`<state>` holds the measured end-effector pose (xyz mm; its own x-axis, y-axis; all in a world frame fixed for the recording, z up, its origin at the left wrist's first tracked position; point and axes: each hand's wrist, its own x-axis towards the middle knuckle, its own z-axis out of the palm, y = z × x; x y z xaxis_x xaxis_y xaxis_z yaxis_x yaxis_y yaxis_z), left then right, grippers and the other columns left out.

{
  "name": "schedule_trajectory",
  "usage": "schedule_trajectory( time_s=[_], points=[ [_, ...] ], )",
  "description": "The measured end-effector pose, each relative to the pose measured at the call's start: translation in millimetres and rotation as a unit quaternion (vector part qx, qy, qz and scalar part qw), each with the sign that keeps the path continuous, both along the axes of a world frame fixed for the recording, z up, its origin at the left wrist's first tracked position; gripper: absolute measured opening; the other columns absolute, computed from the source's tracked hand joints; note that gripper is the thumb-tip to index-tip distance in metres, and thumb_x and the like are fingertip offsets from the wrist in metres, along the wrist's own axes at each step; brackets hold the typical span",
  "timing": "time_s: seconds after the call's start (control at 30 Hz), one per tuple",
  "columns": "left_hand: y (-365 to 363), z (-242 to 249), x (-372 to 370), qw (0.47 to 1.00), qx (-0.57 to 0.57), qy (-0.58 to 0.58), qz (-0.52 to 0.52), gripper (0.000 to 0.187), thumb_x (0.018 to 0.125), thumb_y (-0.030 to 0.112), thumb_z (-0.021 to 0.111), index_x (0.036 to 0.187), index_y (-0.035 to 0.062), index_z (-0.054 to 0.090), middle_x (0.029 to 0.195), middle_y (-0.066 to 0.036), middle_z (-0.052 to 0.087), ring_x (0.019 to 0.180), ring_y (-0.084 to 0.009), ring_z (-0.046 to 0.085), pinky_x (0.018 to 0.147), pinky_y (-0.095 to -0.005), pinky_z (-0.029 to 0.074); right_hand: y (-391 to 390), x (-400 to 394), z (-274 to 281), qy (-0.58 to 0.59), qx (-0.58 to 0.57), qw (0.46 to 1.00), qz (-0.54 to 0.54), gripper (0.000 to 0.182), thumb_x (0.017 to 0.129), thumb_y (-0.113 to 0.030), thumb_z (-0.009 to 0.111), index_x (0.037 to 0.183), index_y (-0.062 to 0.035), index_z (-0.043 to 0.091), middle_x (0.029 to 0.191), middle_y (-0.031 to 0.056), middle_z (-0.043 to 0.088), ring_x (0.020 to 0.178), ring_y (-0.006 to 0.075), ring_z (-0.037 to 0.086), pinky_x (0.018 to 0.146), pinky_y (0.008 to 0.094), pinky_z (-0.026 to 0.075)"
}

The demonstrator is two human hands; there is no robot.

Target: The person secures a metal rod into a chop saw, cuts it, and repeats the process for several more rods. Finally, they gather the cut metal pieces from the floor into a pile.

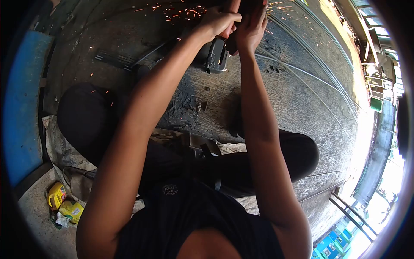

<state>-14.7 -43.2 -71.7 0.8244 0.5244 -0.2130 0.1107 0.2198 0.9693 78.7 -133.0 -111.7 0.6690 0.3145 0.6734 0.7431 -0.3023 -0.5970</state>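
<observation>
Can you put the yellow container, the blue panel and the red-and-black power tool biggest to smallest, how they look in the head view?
1. Blue panel
2. Red-and-black power tool, only part shows
3. Yellow container

The left hand (221, 21) gripped a red power tool (219, 44) with a black end, while the right hand (252, 32) was just beside it, its hold hard to make out. Orange sparks (181, 13) flew on both sides. Thin metal rods (293, 67) lay across the floor (308, 112); 2 yellow packets (71, 211) lay near a blue panel (23, 108).
</observation>
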Motion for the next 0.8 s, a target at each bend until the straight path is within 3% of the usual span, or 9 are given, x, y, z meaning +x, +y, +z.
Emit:
schedule_trajectory(
  time_s=[0.03, 0.2, 0.27, 0.37, 0.6, 0.67, 0.8],
  points=[
    [0, 0, 1, 0.999, -0.031, 0.027, -0.001, 0.023, 0.084, 0.021, 0.066, 0.069, 0.0029, 0.064, 0.058, -0.007, 0.057, 0.045, -0.0162, 0.052, 0.044, -0.0325, 0.041, 0, 1, -1, 0.016, -0.001, 1.000, 0.003, 0.064, 0.095, -0.011, 0.052, 0.155, -0.0114, 0.030, 0.145, 0.0286, 0.043, 0.126, 0.0500, 0.048, 0.100, 0.0500, 0.046],
    [-2, 9, -4, 0.999, -0.028, 0.027, 0.004, 0.024, 0.084, 0.022, 0.067, 0.070, 0.0025, 0.064, 0.058, -0.005, 0.058, 0.045, -0.0139, 0.051, 0.043, -0.0319, 0.040, -2, -1, 0, 0.017, -0.007, 1.000, -0.002, 0.062, 0.095, -0.011, 0.052, 0.154, -0.0109, 0.032, 0.145, 0.0281, 0.043, 0.128, 0.0495, 0.046, 0.100, 0.0504, 0.045],
    [-5, 13, -6, 0.999, -0.018, 0.034, 0.013, 0.023, 0.084, 0.021, 0.067, 0.070, 0.0024, 0.064, 0.058, -0.005, 0.058, 0.045, -0.0139, 0.052, 0.043, -0.0318, 0.040, -2, -4, 3, 0.084, 0.009, 0.996, 0.019, 0.062, 0.095, -0.012, 0.052, 0.154, -0.0108, 0.032, 0.144, 0.0280, 0.044, 0.128, 0.0494, 0.046, 0.100, 0.0504, 0.046],
    [-6, 14, -7, 0.999, -0.006, 0.012, 0.036, 0.022, 0.084, 0.019, 0.067, 0.070, 0.0019, 0.064, 0.058, -0.006, 0.059, 0.045, -0.0141, 0.053, 0.043, -0.0317, 0.040, -1, -5, 3, -0.011, -0.010, 1.000, -0.003, 0.064, 0.094, -0.011, 0.053, 0.154, -0.0118, 0.032, 0.142, 0.0277, 0.045, 0.126, 0.0498, 0.047, 0.099, 0.0504, 0.046],
    [-5, 12, -6, 1.000, -0.002, 0.008, 0.027, 0.021, 0.083, 0.018, 0.067, 0.070, 0.0015, 0.065, 0.059, -0.006, 0.060, 0.046, -0.0147, 0.054, 0.044, -0.0314, 0.041, -3, -11, 9, 0.015, -0.006, 1.000, 0.008, 0.065, 0.093, -0.009, 0.052, 0.155, -0.0130, 0.031, 0.143, 0.0278, 0.043, 0.124, 0.0496, 0.048, 0.097, 0.0502, 0.047],
    [-5, 13, -7, 1.000, -0.003, 0.005, 0.019, 0.021, 0.083, 0.018, 0.067, 0.070, 0.0016, 0.065, 0.059, -0.006, 0.060, 0.046, -0.0146, 0.054, 0.044, -0.0311, 0.042, -3, -11, 9, 0.077, 0.001, 0.997, 0.016, 0.064, 0.094, -0.010, 0.052, 0.154, -0.0129, 0.031, 0.143, 0.0278, 0.043, 0.123, 0.0490, 0.050, 0.096, 0.0496, 0.048],
    [-6, 14, -8, 1.000, -0.017, 0.011, 0.022, 0.022, 0.084, 0.018, 0.067, 0.070, 0.0019, 0.064, 0.060, -0.006, 0.060, 0.045, -0.0146, 0.054, 0.044, -0.0312, 0.042, -3, -8, 3, 0.036, 0.001, 0.999, 0.020, 0.064, 0.095, -0.010, 0.052, 0.155, -0.0133, 0.031, 0.142, 0.0276, 0.043, 0.122, 0.0483, 0.052, 0.095, 0.0492, 0.049]
  ],
)
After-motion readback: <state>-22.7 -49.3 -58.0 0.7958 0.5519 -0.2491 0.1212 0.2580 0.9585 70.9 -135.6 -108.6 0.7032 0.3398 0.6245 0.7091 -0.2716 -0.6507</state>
